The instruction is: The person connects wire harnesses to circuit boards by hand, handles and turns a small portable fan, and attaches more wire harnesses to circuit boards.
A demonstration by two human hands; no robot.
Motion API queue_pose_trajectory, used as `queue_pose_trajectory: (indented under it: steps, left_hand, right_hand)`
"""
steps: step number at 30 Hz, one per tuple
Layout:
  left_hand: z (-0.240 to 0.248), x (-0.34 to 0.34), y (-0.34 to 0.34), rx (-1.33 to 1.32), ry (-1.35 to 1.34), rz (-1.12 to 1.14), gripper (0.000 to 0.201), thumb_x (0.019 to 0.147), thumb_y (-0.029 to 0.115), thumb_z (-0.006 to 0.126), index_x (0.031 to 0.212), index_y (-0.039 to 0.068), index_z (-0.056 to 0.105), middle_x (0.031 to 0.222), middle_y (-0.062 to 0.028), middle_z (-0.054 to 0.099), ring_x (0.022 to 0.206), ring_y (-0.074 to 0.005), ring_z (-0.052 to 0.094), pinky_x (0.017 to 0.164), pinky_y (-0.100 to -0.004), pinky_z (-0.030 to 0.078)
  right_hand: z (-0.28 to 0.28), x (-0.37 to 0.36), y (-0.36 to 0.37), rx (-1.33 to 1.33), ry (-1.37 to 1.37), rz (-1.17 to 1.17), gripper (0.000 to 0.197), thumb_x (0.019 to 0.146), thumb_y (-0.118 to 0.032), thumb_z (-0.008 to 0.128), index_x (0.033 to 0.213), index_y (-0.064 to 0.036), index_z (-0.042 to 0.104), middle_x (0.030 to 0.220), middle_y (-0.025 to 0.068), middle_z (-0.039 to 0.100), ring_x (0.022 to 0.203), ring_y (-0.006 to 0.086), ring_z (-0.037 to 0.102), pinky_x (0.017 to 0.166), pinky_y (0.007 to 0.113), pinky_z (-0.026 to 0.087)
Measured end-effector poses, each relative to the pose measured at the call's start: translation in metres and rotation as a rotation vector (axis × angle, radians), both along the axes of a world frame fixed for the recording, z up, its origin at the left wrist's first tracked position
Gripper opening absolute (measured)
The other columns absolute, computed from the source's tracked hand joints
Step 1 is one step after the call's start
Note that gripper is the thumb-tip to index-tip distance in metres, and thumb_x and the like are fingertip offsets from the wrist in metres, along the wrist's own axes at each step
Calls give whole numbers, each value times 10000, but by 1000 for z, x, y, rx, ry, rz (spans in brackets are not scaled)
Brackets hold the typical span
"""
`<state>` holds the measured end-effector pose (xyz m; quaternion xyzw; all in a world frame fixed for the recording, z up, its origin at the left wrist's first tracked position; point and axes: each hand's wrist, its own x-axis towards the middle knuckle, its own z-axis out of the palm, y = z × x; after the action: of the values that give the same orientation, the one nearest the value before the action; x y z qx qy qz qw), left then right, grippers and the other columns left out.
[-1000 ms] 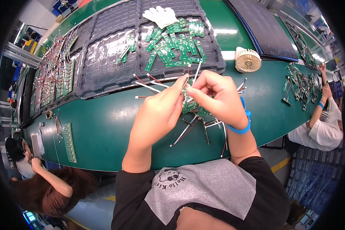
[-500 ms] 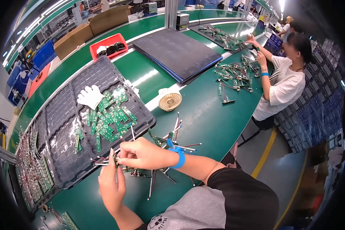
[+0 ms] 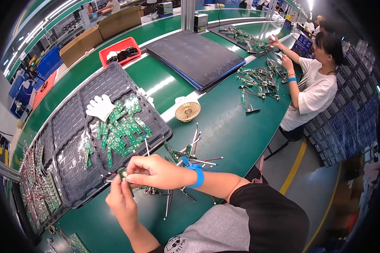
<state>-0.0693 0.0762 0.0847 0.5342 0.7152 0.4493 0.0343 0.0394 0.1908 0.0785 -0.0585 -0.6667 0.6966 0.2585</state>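
Observation:
A small green circuit board (image 3: 122, 172) is pinched between the thumb and fingers of my left hand (image 3: 123, 203). My right hand (image 3: 151, 172), with a blue wristband (image 3: 197, 175), is closed against the board's upper end beside a small whitish part. What its fingertips grip is too small to make out. Below and behind my hands lie wired circuit boards (image 3: 173, 154) with red, black and white leads. Beyond them, a black compartment tray (image 3: 67, 158) carries a heap of bare green boards (image 3: 118, 137) and a white glove (image 3: 100, 107).
A gold round fan-like piece (image 3: 187, 111) stands behind the wired boards. Farther back are black sheets (image 3: 194, 59) and a red bin (image 3: 120, 50). Wired boards (image 3: 40, 189) are stacked at left. A co-worker (image 3: 312, 84) sits at right by another pile (image 3: 261, 82).
The board between my hands has tilted and shows more of its green face. My left hand has shifted slightly left and down, its fingers more bent. My right hand has moved slightly left.

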Motion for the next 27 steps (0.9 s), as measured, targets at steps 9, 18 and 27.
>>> queue_pose_trajectory:
  steps: [9, 18, 27]
  left_hand:
    - [3, -14, -3, 292, -480, 23, 253, 874, 17, 396, 1106, -78, 433, 857, -151, 615, 737, -179, 616, 687, -245, 459]
    - [-9, -28, -7, -59, -163, -17, 401, 802, -16, 508, 1188, 21, 407, 761, -104, 618, 712, -111, 607, 583, -201, 447]
    - [-4, -29, -12, 201, -434, 6, 198, 760, -13, 573, 910, 13, 446, 673, -42, 581, 540, -34, 510, 452, -163, 378]
  right_hand:
    - [-1, -2, 3, 346, -131, -123, 177, 835, -59, 486, 972, 10, 575, 751, 82, 597, 720, 97, 578, 634, 237, 468]
    - [-4, -5, 9, -181, 21, -67, 114, 836, -81, 520, 915, 2, 521, 723, 33, 560, 657, 78, 537, 601, 197, 437]
    - [2, -3, 5, -175, -125, -42, 125, 823, -113, 550, 851, 3, 586, 693, -30, 520, 578, 17, 408, 508, 168, 329]
